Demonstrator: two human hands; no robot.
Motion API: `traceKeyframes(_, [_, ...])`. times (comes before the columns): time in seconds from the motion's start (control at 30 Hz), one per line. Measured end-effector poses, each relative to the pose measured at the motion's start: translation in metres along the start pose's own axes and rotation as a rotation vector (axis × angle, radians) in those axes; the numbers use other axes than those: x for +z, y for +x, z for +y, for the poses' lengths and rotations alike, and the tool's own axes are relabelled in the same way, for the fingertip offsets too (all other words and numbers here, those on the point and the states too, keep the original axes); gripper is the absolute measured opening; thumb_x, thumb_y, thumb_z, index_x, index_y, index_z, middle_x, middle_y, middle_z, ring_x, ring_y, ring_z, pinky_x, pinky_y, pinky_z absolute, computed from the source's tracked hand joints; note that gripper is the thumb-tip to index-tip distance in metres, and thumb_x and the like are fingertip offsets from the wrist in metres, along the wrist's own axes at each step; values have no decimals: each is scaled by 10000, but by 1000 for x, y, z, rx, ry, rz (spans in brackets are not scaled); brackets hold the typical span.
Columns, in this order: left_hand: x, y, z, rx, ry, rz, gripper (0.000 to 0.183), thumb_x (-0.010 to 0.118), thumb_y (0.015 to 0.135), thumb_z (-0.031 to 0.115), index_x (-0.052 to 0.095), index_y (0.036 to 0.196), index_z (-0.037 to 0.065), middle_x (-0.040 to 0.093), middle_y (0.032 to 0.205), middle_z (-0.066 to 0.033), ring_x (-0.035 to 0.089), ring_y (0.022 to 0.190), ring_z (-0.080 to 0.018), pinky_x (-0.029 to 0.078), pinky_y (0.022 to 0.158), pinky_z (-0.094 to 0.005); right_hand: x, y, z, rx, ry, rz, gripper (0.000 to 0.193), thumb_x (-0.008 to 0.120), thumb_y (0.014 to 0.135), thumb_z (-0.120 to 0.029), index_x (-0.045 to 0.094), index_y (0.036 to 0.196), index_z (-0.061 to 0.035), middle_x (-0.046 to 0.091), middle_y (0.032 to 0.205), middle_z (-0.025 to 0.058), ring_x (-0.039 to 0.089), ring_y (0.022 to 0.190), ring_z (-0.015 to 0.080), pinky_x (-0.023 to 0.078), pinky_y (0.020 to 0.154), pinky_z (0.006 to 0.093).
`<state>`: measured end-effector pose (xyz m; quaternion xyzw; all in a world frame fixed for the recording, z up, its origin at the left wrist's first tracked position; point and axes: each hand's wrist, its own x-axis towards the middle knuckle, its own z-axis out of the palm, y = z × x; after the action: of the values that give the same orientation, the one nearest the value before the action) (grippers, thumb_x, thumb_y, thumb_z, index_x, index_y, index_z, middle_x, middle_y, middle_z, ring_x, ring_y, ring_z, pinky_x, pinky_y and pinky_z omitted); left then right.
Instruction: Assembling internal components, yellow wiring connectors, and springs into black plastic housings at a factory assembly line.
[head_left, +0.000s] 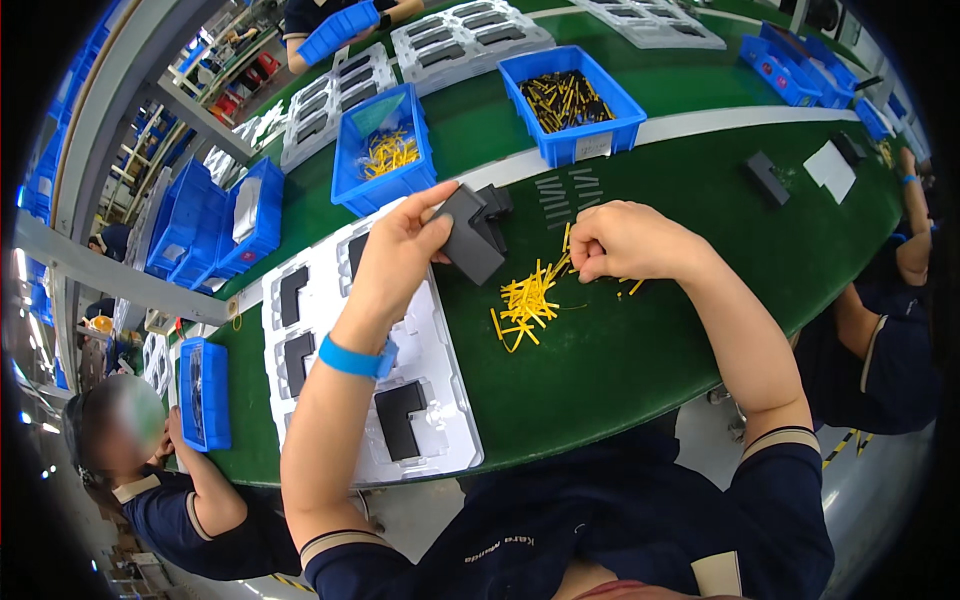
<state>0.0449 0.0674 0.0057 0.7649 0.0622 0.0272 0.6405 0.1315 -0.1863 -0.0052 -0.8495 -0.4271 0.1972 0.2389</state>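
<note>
My left hand (pixel 405 245) grips a dark grey L-shaped plastic part (pixel 470 240), thumb on its near face. A second dark piece (pixel 493 202) shows right behind it; whether the two are joined I cannot tell. Just to the right, my right hand (pixel 625 242) is closed in a pinch at the upper edge of a loose pile of thin yellow strips (pixel 528 303). One yellow strip (pixel 567 238) shows beside its fingers, but what lies between the fingertips is hidden. Small dark grey strips (pixel 568 195) lie in short rows beyond the hands.
A white moulded tray (pixel 445 440) with dark L-shaped parts (pixel 400 420) lies to the left. Blue bins, one with yellow pieces (pixel 345 185) and one with yellow-and-black strips (pixel 635 118), stand beyond. A dark part (pixel 765 180) rests at right. Co-workers sit on both sides.
</note>
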Motion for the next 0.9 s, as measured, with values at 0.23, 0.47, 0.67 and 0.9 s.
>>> traceKeyframes(0.23, [4, 33, -13, -10, 112, 150, 260, 647, 847, 117, 606, 1072, -7, 632, 811, -54, 579, 737, -122, 475, 654, -269, 5, -3, -11, -7, -110, 97, 105, 675, 759, -128, 631, 747, -33, 652, 821, 112, 632, 829, 293, 489, 726, 404])
traceKeyframes(0.47, [14, 12, -13, 473, 769, 338, 258, 704, 787, 169, 644, 1009, 53, 533, 972, -120, 522, 939, -295, 445, 788, -354, 1, -6, -9, -42, -144, 67, 99, 563, 825, -123, 590, 816, -28, 634, 875, 114, 614, 864, 304, 476, 773, 409])
traceKeyframes(0.67, [26, -15, -11, 658, 878, 214, 522, 793, 684, 213, 592, 1140, 56, 531, 1143, -144, 501, 1061, -309, 426, 892, -375, -3, -8, -10, 1, -131, 48, 133, 500, 856, -131, 564, 865, -16, 626, 853, 118, 607, 843, 311, 472, 765, 422])
traceKeyframes(0.9, [18, -3, -21, 576, 724, 91, 701, 808, 668, 200, 484, 1261, 11, 494, 1246, -183, 463, 1157, -353, 377, 992, -406, -5, -5, -20, -22, -40, 48, 104, 521, 842, -94, 552, 874, 1, 639, 828, 135, 621, 805, 313, 485, 721, 402])
